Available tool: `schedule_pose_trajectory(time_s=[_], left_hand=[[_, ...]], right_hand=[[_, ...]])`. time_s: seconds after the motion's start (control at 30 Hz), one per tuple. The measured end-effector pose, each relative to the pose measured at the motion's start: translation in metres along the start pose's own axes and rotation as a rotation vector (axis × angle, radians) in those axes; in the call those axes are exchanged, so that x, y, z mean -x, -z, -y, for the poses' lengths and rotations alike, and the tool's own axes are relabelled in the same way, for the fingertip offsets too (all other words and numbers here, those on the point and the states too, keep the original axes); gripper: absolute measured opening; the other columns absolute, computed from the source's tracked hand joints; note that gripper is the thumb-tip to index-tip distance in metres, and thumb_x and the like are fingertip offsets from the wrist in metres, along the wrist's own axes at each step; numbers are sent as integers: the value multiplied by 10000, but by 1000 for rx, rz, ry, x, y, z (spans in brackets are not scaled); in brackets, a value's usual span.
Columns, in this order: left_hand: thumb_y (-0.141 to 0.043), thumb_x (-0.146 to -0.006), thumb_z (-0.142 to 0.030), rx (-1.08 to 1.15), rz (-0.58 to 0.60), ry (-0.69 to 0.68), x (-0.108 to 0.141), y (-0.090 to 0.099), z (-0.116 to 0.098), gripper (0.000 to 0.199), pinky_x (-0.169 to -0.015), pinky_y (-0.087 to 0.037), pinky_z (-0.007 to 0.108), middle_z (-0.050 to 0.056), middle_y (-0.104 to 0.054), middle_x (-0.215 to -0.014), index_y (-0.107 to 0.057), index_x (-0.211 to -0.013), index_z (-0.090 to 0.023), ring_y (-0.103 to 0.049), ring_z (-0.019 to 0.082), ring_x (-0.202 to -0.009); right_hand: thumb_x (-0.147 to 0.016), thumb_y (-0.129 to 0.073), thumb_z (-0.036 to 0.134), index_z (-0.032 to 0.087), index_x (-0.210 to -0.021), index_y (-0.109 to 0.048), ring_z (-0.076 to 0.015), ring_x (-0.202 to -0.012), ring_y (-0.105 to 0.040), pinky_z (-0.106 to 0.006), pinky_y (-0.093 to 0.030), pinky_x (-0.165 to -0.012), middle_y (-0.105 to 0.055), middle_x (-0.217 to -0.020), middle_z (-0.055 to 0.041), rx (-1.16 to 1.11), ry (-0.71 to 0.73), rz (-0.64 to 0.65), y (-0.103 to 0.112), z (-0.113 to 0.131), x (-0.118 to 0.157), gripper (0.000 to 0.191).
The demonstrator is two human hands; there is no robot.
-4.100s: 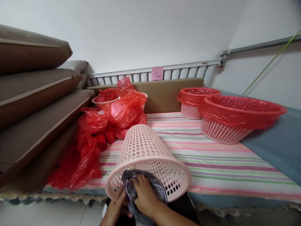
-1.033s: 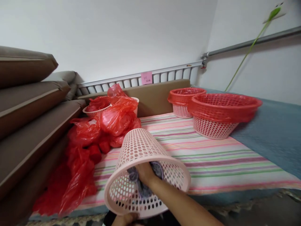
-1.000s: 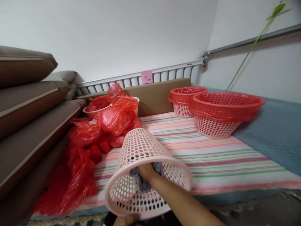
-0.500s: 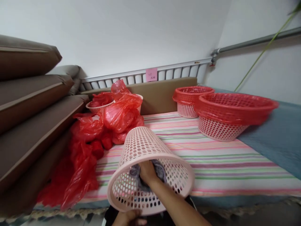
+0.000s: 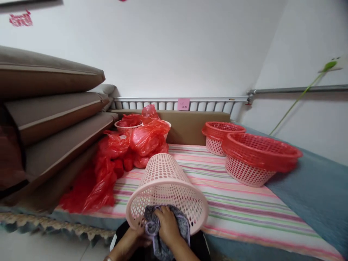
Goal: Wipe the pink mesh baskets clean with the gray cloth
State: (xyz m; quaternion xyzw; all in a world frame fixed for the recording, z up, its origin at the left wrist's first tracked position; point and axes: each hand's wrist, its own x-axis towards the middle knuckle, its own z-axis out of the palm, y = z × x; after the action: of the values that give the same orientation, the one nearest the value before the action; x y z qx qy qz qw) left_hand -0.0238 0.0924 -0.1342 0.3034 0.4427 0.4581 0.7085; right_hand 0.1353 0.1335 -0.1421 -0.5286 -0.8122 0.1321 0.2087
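Observation:
A pale pink perforated plastic basket [image 5: 163, 168] lies tipped on its side, its wide mouth facing me at the edge of the bed. My right hand [image 5: 166, 223] presses a grey cloth with lilac edging [image 5: 181, 221] against the lower rim, fingers closed over the fabric. Part of the cloth hangs out of the mouth toward my lap. At the lower left of the rim, my left hand [image 5: 134, 235] grips the basket from below; the cloth and rim hide some of its fingers.
Crumpled red plastic bags [image 5: 108, 174] lie left of the basket, by stacked brown cushions [image 5: 62, 134]. Two pink baskets lined with red bags, a larger one [image 5: 250, 170] and a smaller one [image 5: 216, 143], stand right on the striped sheet [image 5: 239, 214]. A radiator [image 5: 163, 105] runs along the wall.
My right hand has drawn back from inside the basket to its lower rim, bringing the cloth partly out. My left hand has shifted left and up along the rim. The view has tilted upward.

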Motion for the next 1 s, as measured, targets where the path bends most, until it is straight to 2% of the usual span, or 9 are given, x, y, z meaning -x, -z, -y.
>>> schedule_pose_trajectory(time_s=[0.17, 0.27, 0.33, 0.47, 0.57, 0.67, 0.77, 0.9, 1.0], left_hand=[[-798, -553, -470, -101, -157, -41, 5, 27, -7, 1007, -491, -504, 271, 179, -644, -1134, -316, -1375, -145, -671, 289, -813], [-774, -571, -499, -150, -140, -103, 4, 36, -5, 945, -460, -518, 276, 194, -630, -1164, -372, -1331, -107, -668, 297, -821], [-761, -585, -500, -152, -124, -112, 3, 39, -2, 909, -455, -524, 270, 172, -655, -1112, -385, -1318, -118, -667, 282, -810], [-771, -586, -439, -85, -128, -104, 1, 35, 4, 889, -496, -534, 268, 131, -694, -973, -373, -1314, -123, -669, 238, -740], [-753, -622, -425, 16, -99, -147, -1, 22, 11, 801, -533, -541, 276, 123, -679, -1036, -400, -1287, -149, -670, 235, -769], [-716, -673, -460, 35, -44, -176, -11, 4, 16, 712, -547, -542, 274, 126, -671, -1075, -438, -1257, -161, -666, 246, -831], [-709, -646, -532, -64, -43, -161, -30, -6, 12, 790, -513, -529, 257, 131, -684, -1037, -418, -1273, -148, -668, 247, -815], [-643, -660, -606, -214, -50, -152, -58, 0, -1, 741, -414, -478, 230, 81, -706, -835, -485, -1211, -137, -654, 194, -585], [-666, -653, -589, -227, -16, -140, -73, 12, -10, 651, -383, -462, 222, 45, -692, -707, -569, -1118, -143, -643, 187, -511]], right_hand=[[-750, -397, 32, 274, -1057, -612, -248, -1046, -473, -356, -337, -860, -563, -1077, -63, 56, 12, -5, 0, 3, 5, 447], [-747, -401, 31, 270, -1041, -618, -248, -1029, -482, -346, -338, -835, -577, -1057, -63, 69, 7, -3, 0, 5, 6, 437], [-745, -396, 33, 268, -1028, -620, -247, -1024, -484, -339, -335, -820, -581, -1052, -61, 83, 8, 2, 0, 6, 5, 431], [-721, -393, 28, 276, -1041, -611, -247, -1032, -478, -339, -325, -822, -581, -1068, -53, 131, 43, 32, 6, 4, 1, 459], [-714, -384, 18, 278, -1029, -615, -251, -1049, -467, -346, -319, -845, -582, -1076, -52, 178, 47, 4, 20, -4, -3, 470], [-716, -357, -4, 269, -1069, -614, -250, -1065, -462, -341, -320, -872, -580, -1099, -65, 225, -17, -61, 34, -18, -6, 514], [-689, -352, -21, 246, -1140, -597, -247, -1087, -464, -342, -322, -912, -574, -1130, -83, 245, -92, -57, 40, -32, -8, 579], [-625, -497, 91, 236, -1203, -559, -283, -1147, -438, -389, -318, -971, -541, -1193, -95, 175, -70, 19, 34, -39, -10, 600], [-632, -535, 158, 244, -1194, -571, -306, -1170, -430, -424, -327, -986, -514, -1244, -97, 159, -33, 85, 23, -41, -10, 570]])
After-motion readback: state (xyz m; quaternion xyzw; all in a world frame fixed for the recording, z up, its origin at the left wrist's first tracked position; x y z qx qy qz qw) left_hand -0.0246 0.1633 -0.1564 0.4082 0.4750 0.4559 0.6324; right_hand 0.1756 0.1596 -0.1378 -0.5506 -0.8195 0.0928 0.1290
